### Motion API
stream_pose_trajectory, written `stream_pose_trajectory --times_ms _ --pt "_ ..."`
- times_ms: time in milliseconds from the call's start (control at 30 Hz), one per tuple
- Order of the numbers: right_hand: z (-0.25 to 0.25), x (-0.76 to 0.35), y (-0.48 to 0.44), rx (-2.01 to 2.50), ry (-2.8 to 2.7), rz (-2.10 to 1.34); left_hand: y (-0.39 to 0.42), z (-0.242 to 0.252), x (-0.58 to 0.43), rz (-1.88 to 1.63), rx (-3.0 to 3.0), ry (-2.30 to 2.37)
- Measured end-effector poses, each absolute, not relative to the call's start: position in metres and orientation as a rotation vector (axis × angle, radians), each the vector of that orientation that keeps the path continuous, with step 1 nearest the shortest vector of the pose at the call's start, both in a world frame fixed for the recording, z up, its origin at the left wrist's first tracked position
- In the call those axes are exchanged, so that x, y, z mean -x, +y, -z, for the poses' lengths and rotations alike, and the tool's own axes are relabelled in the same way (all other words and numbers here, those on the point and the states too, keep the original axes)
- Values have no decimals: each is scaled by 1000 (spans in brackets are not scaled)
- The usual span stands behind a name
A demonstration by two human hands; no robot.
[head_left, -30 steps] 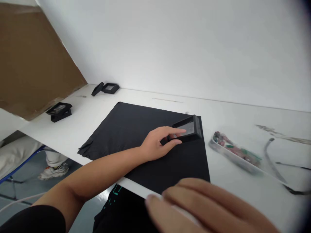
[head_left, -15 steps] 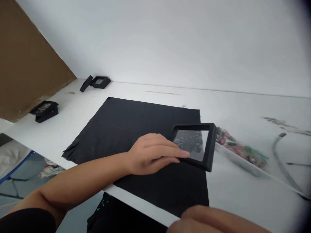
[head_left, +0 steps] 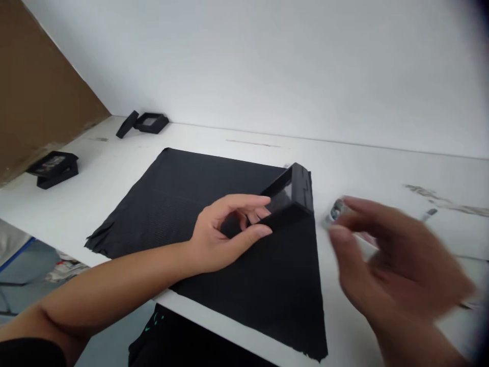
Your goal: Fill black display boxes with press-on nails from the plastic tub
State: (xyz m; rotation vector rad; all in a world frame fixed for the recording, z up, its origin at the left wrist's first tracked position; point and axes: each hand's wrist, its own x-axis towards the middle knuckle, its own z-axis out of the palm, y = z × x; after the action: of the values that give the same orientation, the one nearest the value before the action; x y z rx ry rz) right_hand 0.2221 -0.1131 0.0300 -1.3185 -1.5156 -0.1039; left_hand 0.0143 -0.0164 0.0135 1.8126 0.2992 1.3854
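My left hand (head_left: 229,234) is over a black cloth (head_left: 183,178), its fingers curled at the near side of a square black display frame (head_left: 303,188) with a clear film window. The frame is tilted up, its notched side edge facing right; part of the grip is hidden. To its right, my right hand (head_left: 401,250) is raised above the white table and smeared by motion. Between its thumb and index fingertips appears a small shiny roundish thing (head_left: 336,209), too blurred to name.
On the white table (head_left: 95,204), a black frame (head_left: 151,122) leans with another piece by the back wall. Another black frame (head_left: 53,168) lies at the left, partly open. A plastic bag (head_left: 367,237) is mostly hidden behind my right hand. A brown panel (head_left: 42,76) borders the left.
The black frame has turned from nearly flat to tilted up and moved slightly left. My right hand has risen from the bottom edge to the right of the cloth.
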Motion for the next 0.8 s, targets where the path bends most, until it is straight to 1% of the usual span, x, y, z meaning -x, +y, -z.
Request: stream_pose_trajectory --times_ms 133,200,400,533,667,800 --pt "-19 -204 -97 1219 -1598 -88 -25 -16 -15 -1267 -1652 284" --pt "-16 -201 -98 1195 -1575 -125 -29 -17 -14 -1213 -1625 256" --pt "-17 -205 -101 1211 -1328 172 -37 -24 -10 -1214 -1704 137" --pt "-19 -203 -100 1250 -1206 130 -37 -33 -8 -1216 -1873 12" --pt "-16 -209 -100 1223 -1370 6 -34 -35 -9 -1299 -2092 -247" --pt "-15 -214 -99 1247 -1566 -91 -30 -31 -10 -1354 -2178 -255"
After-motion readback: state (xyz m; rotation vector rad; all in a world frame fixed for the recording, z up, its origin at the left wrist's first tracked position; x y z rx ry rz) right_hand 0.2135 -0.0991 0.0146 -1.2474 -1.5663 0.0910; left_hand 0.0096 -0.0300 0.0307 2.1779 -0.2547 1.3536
